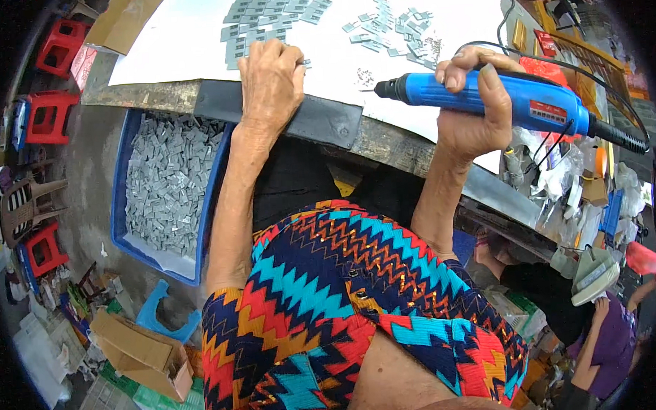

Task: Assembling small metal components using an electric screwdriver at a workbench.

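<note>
My left hand [273, 80] is closed, its bent fingers pressed down on a small grey piece at the near edge of the laid-out rows; the fingertips are mostly hidden. Overlapping rows of flat grey plastic pieces [264, 18] cover the white sheet just beyond it. In my right hand [476, 106] is a blue electric screwdriver [450, 94], held nearly level with fingers and thumb wrapped round its body. Its dark nose points left, close to a small scatter of tiny screws [365, 78]. Looser grey pieces [412, 32] lie beyond, with more tiny screws [434, 48] beside them.
A blue bin [118, 205] full of grey pieces stands below the table's left front edge. The screwdriver's black cord [613, 86] loops at the right. Red stools [54, 117] and a cardboard box [141, 349] are at the left. Another person [607, 347] is at the lower right.
</note>
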`<state>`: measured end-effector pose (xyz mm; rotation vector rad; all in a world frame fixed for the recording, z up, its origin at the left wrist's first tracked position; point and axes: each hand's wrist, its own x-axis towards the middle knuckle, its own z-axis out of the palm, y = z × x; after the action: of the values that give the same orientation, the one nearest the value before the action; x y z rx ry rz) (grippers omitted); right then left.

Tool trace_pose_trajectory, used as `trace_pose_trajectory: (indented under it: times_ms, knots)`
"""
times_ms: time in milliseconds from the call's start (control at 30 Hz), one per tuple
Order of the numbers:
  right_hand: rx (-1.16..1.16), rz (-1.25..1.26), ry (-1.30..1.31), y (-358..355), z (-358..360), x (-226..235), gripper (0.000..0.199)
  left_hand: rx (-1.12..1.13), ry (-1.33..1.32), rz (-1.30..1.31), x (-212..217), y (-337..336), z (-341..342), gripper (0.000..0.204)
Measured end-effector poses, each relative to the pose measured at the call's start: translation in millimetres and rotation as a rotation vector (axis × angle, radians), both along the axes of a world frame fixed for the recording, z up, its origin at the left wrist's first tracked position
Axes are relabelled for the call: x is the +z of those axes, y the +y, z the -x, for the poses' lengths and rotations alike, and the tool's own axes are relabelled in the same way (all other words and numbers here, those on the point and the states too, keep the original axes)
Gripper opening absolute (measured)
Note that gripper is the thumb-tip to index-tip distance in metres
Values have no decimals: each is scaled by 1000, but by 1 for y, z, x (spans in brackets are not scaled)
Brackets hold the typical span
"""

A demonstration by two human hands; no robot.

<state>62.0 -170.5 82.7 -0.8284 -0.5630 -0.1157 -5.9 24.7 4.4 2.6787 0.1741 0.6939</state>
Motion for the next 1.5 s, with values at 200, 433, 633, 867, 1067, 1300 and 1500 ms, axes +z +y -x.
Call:
trace_pose_trajectory:
  times_ms: [200, 433, 633, 867, 1067, 1300, 1500]
  knots:
    - [-38, 16, -29, 9, -3, 4, 14, -113, -25, 77, -6, -9, -17, 8]
    - [14, 205, -26, 27, -18, 8, 16, -146, -24, 197, -12, -15, -25, 9]
    - [21, 236, -75, 58, -25, 10, 16, -147, -53, 226, -10, -17, -25, 9]
    - [-94, 347, -148, 76, -19, 12, 10, -177, -52, 273, -10, -15, -26, 10]
    - [-90, 367, -169, 83, -18, 5, 10, -145, -46, 267, -13, -13, -20, 10]
    - [-94, 375, -188, 83, -21, 6, 10, -143, -36, 268, -9, -17, -25, 9]
    - [-115, 399, -183, 85, -18, 6, 11, -153, -48, 298, -12, -16, -26, 10]
